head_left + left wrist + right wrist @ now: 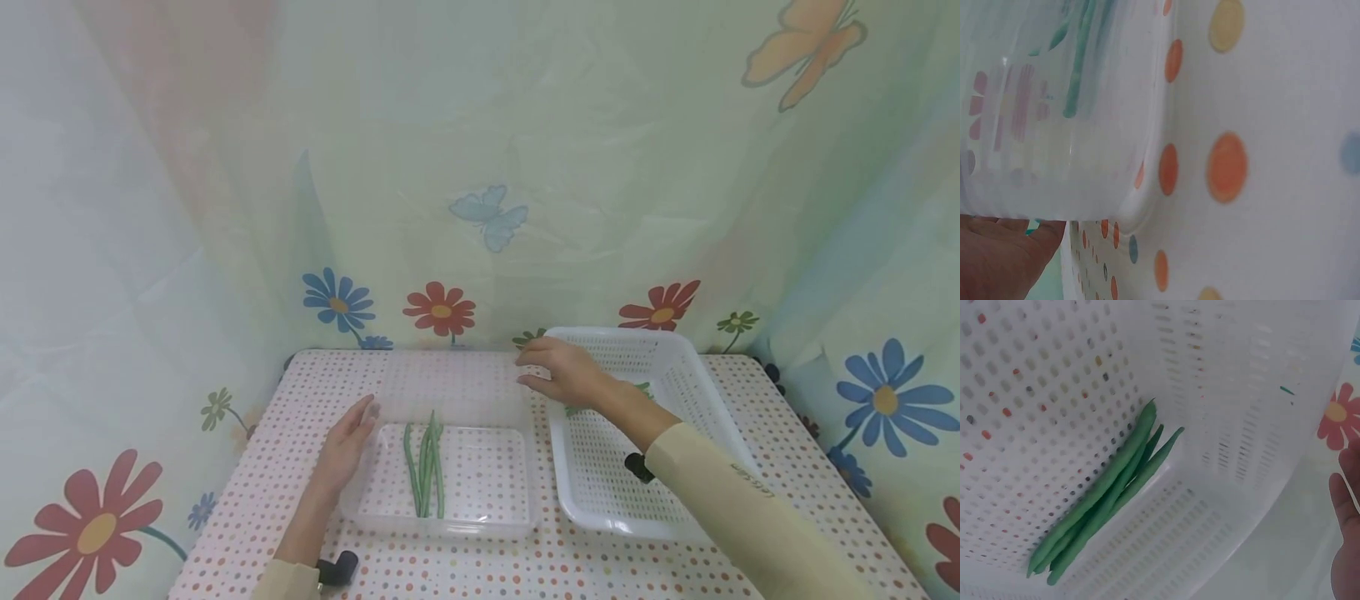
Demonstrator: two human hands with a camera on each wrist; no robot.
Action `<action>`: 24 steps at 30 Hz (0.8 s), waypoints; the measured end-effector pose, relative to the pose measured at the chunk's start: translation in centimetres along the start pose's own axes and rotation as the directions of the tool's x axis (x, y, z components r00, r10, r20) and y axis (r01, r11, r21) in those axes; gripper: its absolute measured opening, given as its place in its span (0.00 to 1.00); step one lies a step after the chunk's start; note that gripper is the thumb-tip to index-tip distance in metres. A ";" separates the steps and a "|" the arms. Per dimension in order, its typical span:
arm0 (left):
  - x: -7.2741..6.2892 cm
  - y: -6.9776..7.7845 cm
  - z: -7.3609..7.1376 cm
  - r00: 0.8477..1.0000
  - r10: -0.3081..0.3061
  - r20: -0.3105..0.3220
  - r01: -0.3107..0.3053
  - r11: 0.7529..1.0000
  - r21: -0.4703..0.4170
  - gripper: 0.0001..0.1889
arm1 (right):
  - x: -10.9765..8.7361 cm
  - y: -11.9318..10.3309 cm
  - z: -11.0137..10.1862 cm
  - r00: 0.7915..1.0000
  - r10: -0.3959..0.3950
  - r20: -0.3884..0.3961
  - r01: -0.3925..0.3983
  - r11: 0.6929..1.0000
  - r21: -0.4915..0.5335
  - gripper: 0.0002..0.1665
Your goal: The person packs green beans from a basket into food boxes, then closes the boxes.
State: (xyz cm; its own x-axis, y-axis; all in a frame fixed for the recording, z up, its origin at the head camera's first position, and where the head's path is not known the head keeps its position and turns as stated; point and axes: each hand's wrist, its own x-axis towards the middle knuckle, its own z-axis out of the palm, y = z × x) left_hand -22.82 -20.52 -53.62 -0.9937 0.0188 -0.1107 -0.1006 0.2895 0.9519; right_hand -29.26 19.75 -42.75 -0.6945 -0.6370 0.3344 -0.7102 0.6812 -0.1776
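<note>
Head view's got the left hand (345,443) by the box (483,479), lower centre, right hand (564,373) by its lid (453,387), both grips pretty loose, holding nothing, beans (426,475) in box plus basket (622,527), lower right.

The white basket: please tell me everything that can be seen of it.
The white basket looks like plastic, rectangular with rounded corners, a smooth rim and perforated walls and bottom. It stands upright on the dotted tabletop, right of the clear container, green beans lying inside. The right arm crosses above it.
</note>
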 end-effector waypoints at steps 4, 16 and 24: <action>0.0 -0.1 0.0 1.000 0.001 -0.004 -0.001 1.000 0.008 0.27 | -0.4 0.7 0.0 0.999 0.048 -0.015 -0.048 0.998 -0.028 0.17; 0.0 -0.3 0.0 1.000 0.001 -0.011 -0.001 1.000 0.019 0.27 | -2.5 3.9 0.0 0.928 0.365 -0.075 -0.362 0.931 0.058 0.17; 0.0 -0.1 0.0 1.000 0.007 -0.013 -0.007 1.000 0.024 0.27 | -4.3 5.7 0.7 0.870 0.487 0.074 -0.489 0.872 0.005 0.19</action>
State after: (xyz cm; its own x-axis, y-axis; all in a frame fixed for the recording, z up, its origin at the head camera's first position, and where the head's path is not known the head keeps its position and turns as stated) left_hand -22.84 -20.51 -53.74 -0.9950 0.0081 -0.0998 -0.0924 0.3119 0.9456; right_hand -30.44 26.14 -45.86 -0.9588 -0.2493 0.1361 -0.2808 0.9038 -0.3229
